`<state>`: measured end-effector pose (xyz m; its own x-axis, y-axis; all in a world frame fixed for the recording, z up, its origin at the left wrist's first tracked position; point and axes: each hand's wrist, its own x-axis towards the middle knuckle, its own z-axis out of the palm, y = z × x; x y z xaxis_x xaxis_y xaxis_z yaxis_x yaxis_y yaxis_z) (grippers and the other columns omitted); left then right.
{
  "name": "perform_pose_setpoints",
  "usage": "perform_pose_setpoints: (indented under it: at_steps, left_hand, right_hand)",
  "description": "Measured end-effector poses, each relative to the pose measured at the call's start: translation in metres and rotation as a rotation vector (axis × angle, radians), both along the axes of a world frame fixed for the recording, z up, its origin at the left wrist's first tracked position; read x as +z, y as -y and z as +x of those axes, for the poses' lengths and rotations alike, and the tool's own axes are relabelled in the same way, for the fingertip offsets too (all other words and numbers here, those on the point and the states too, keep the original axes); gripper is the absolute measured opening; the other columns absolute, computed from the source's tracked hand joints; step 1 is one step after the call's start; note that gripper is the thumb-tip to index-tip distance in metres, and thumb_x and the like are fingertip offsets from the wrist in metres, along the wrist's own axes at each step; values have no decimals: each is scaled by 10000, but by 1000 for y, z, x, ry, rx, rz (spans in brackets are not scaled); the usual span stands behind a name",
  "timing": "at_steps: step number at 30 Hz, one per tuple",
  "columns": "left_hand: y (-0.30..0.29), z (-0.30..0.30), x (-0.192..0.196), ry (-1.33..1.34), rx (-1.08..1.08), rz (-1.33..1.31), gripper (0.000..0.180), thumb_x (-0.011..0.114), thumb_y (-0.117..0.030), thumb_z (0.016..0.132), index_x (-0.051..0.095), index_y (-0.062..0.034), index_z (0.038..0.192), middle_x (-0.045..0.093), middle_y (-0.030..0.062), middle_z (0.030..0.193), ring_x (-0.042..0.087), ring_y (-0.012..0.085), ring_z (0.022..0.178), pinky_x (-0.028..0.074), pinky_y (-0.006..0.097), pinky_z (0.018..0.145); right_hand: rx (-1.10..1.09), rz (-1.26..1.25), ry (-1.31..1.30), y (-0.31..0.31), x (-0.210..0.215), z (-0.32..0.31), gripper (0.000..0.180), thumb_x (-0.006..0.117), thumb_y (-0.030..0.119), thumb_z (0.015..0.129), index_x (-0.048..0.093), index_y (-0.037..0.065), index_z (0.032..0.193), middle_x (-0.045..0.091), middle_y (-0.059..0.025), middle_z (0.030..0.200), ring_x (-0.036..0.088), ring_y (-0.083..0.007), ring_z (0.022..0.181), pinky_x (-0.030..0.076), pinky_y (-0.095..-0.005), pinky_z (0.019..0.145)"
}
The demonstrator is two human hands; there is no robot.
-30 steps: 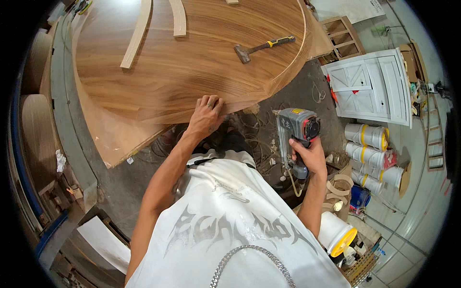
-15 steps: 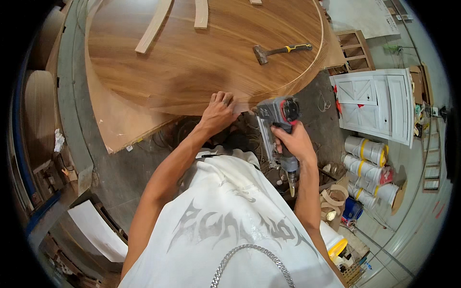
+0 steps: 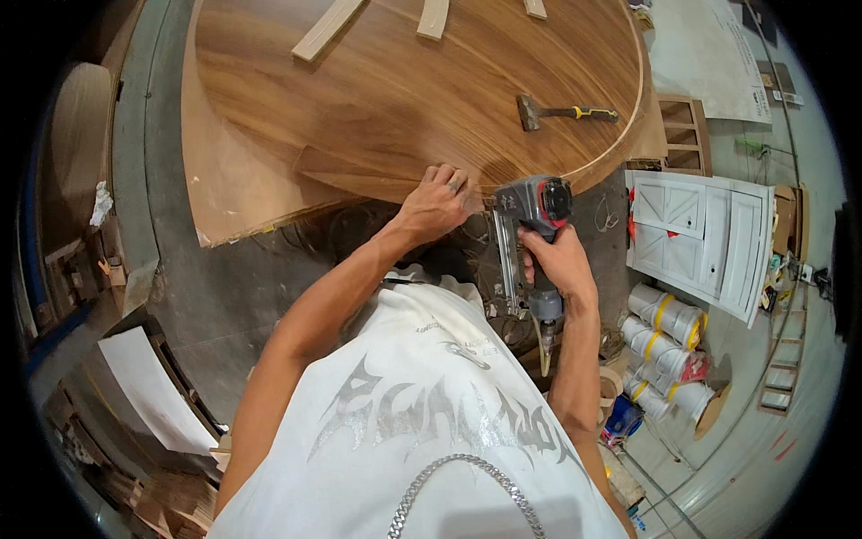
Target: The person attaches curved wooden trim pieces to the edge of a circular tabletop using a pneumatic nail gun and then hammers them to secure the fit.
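Observation:
A large round wooden tabletop with brown grain lies in front of me, a pale strip running round its far right rim. My left hand is at its near edge, fingers curled over the rim with the thumb side hidden. To the right of it, my right hand is closed round the handle of a grey and black nail gun. The gun's nose is close to the rim, just beside my left fingers; whether it touches I cannot tell. An air hose hangs from the handle.
On the tabletop lie a hammer with a yellow and black handle and pale curved wooden strips. A lighter board sticks out underneath at left. White cabinet doors and white buckets stand at right.
The view has shifted, so the tabletop and hammer sit further right. Both hands have moved slightly left along the rim, and the nail gun's nose is nearer my left fingers.

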<state>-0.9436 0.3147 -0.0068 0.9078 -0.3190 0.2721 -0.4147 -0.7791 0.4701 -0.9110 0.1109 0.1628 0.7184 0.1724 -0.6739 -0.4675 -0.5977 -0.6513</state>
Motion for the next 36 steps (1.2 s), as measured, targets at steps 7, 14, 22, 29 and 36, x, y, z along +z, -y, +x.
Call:
perform_pose_setpoints:
  at_steps: [7,14,22,29,36]
  left_hand:
    - [-2,-1,0,86,34,-14,508,721,-281,782,615,16,1180,569,156,1142,507,336,1107,411,439,946]
    - [-12,-4,-3,166,-16,111,444,671,-292,778,663,-6,1118,587,129,1102,517,312,1091,408,451,944]
    - [-127,-32,-8,60,-167,296,543,680,-400,863,605,-17,1241,569,133,1194,501,318,1203,378,451,1056]
    - [-205,-46,7,17,-76,285,629,679,-450,875,552,-32,1327,538,134,1311,476,296,1288,335,452,1134]
    - [-238,-42,-1,64,33,183,632,696,-488,855,552,-159,1376,512,82,1403,421,305,1381,275,471,1233]
  right_hand:
    - [-2,-38,31,-10,-1,-1,119,644,106,911,598,-4,910,576,-57,618,549,-160,459,438,-328,430]
    - [40,-49,75,-6,0,-6,111,634,92,898,607,-16,896,579,-59,603,553,-164,443,444,-334,426]
    - [-24,-19,96,16,-4,-17,132,665,73,903,614,-40,949,589,-70,653,562,-161,481,461,-326,424]
    - [5,-20,80,10,13,-15,124,677,78,904,627,-32,934,596,-53,669,567,-151,497,460,-312,441]
    - [-29,20,127,13,21,-8,133,697,72,883,623,-37,906,600,-53,682,570,-148,512,468,-310,444]
